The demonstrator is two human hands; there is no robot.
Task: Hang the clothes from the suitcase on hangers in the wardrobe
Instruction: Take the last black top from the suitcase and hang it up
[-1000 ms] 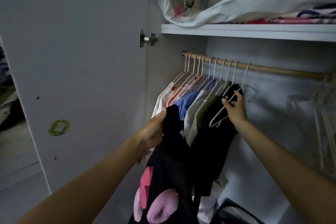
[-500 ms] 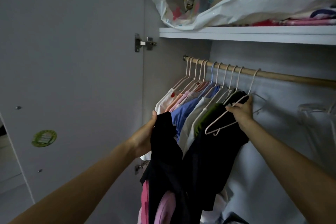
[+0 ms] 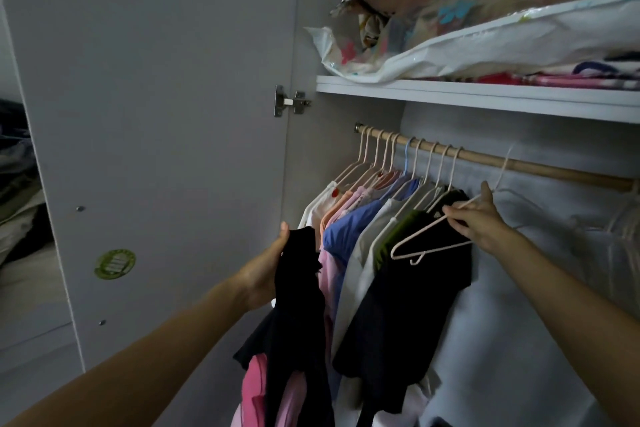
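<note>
A soft, light black garment (image 3: 298, 291) is being held bunched by the left hand (image 3: 266, 270) before the wardrobe rail (image 3: 540, 168); taking it at the shoulders is probably best. A thin, stiff empty hanger (image 3: 427, 236) is being pinched by the right hand (image 3: 479, 218).
</note>
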